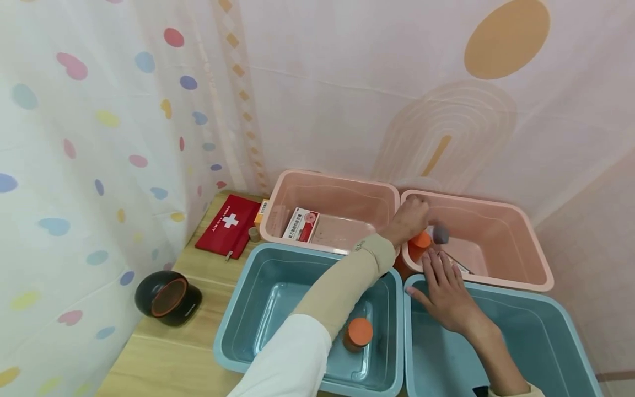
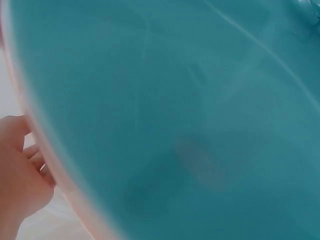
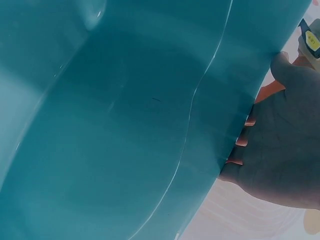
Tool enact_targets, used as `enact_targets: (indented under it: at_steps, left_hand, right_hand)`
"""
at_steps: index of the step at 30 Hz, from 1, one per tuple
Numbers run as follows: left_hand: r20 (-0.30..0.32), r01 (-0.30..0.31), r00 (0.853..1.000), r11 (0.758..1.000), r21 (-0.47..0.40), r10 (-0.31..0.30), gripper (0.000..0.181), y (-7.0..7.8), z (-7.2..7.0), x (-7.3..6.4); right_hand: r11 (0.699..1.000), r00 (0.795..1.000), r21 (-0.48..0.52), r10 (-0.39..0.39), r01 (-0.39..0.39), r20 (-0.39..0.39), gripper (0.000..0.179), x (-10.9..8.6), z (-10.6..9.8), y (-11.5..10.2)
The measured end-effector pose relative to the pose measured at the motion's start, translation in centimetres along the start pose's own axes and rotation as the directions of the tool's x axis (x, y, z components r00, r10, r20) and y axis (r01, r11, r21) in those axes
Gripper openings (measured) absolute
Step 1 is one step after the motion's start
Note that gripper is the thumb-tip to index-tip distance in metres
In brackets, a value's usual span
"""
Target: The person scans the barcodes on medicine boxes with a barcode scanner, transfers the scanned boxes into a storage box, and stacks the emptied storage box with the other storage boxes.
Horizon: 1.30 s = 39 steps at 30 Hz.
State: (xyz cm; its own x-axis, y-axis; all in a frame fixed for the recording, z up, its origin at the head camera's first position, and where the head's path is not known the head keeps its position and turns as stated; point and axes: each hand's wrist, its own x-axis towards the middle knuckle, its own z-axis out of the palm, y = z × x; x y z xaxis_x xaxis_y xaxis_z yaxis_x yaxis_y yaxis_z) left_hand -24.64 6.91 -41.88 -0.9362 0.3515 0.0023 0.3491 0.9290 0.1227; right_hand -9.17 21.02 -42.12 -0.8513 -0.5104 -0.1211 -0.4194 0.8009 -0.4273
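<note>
My left hand reaches across to the left end of the right pink bin, its fingers bent; whether they hold anything I cannot tell. Close below it, an orange-lidded bottle stands in that bin, beside a blurred grey object. My right hand lies with straight fingers across the near rim of the same bin, fingertips by the bottle. A flat item shows partly behind those fingers. In the right wrist view, the hand is at the rim beyond the blue bin wall.
Under my left arm, the left blue bin holds another orange-lidded bottle. A white and red box lies in the left pink bin. On the table are a red first aid pouch and a black device.
</note>
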Motion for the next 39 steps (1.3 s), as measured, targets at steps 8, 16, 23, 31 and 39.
enact_targets:
  at_steps: [8,16,23,31,39]
  left_hand:
    - [0.024,-0.094,0.993,0.911,-0.402,0.113,0.044,-3.5,-2.0,-2.6]
    - [-0.016,-0.351,0.926,0.846,-0.402,0.377,0.035,-7.5,-7.5,-10.3]
    - [0.045,-0.392,0.886,0.796,-0.46,0.462,0.048,-7.8,-8.1,-20.5]
    - [0.308,-0.151,0.874,0.813,-0.563,0.376,0.087,-6.9,-4.2,-27.9]
    - [0.302,-0.035,0.923,0.833,-0.553,0.239,0.088,-6.8,-0.1,-30.2]
  right_hand:
    - [0.999,0.998,0.016,-0.037,0.038,-0.043,0.098,0.0,0.7,0.3]
    - [0.999,0.998,-0.008,-0.045,0.045,-0.05,0.101,0.5,0.8,-0.3]
    - [0.999,0.997,0.012,-0.048,0.049,-0.063,0.105,0.2,0.9,0.1]
    - [0.999,0.999,-0.026,-0.023,0.021,-0.048,0.098,0.7,1.1,0.5]
    - [1.0,1.0,-0.003,-0.016,0.016,-0.022,0.097,0.5,0.9,0.2]
